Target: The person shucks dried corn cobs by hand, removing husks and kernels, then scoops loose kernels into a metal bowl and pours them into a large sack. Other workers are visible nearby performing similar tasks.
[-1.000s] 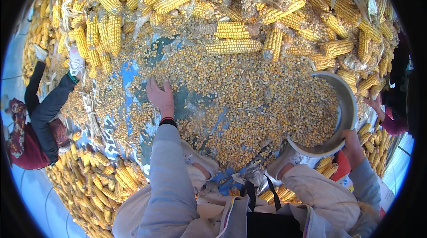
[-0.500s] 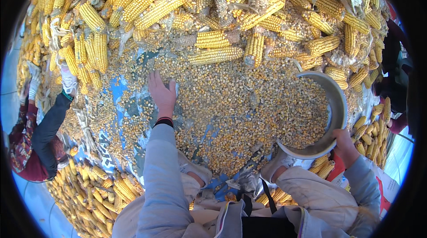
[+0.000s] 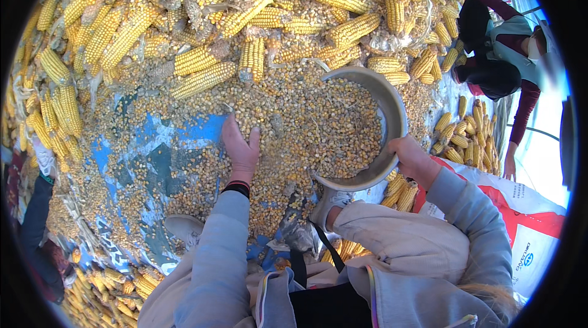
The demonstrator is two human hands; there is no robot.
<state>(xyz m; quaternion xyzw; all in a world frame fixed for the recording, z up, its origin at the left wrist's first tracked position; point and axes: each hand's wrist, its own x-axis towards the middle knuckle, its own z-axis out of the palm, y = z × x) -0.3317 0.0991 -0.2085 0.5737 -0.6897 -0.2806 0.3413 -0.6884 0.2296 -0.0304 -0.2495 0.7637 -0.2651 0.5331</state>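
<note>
Head view
Left hand (image 3: 240, 147): flat and open, fingers spread, palm down on the loose corn kernels (image 3: 294, 126); it grips nothing.
Right hand (image 3: 411, 158): closed around the near rim of the metal bowl (image 3: 392, 107), holding it tilted on its side.
Metal bowl: to the right of the left hand, apart from it, its mouth facing the kernels heaped against it.
Kernels: spread over the blue tarp (image 3: 184, 132) between both hands.
Corn cobs (image 3: 202, 61): piled beyond the kernels.
Other person (image 3: 496, 64): crouched at upper right, well apart.
White sack (image 3: 539, 230): beside the right sleeve.
</note>
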